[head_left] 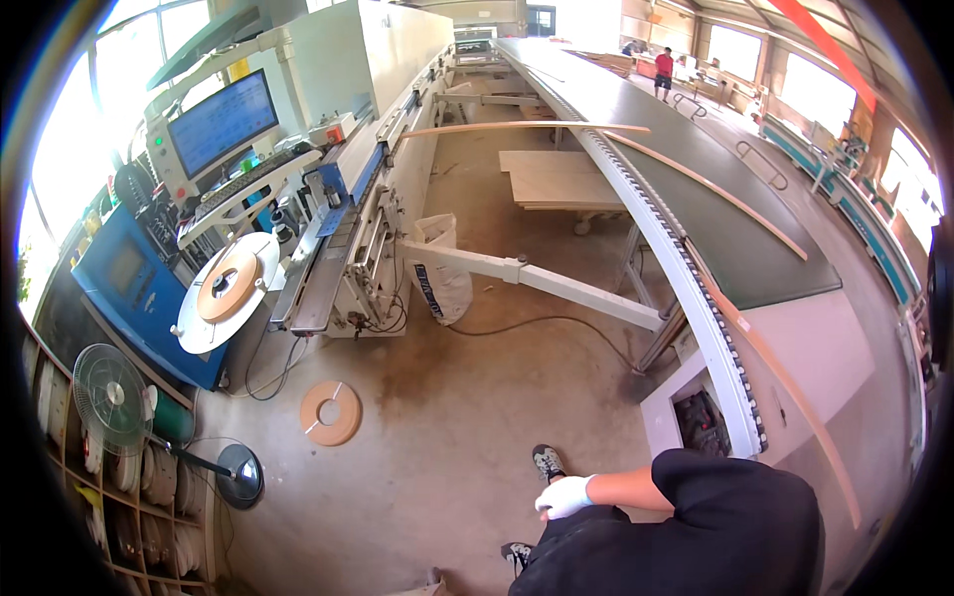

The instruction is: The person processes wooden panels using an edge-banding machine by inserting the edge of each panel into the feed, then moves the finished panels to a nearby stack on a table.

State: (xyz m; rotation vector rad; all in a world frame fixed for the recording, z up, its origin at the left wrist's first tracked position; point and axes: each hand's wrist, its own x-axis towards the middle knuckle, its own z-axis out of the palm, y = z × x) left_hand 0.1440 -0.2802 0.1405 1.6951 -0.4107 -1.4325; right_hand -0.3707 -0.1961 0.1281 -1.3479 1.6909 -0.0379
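Note:
My right hand [564,498], in a white glove, hangs in front of my dark trousers with its fingers curled in. Nothing shows in it. My left hand is out of view. Just beyond my right hand is one of my shoes [548,461]. A roll of brown edge-banding tape [331,413] lies flat on the floor ahead and to the left. Another brown tape roll [227,287] sits on a white round reel [196,320] by the machine.
The long edge-banding machine [348,228], with a monitor [223,125], runs along the left. A pedestal fan [109,387] stands near shelves. To the right, long wooden strips [785,392] lie over a conveyor rail [686,268] and table. A white support arm [537,273] crosses the aisle.

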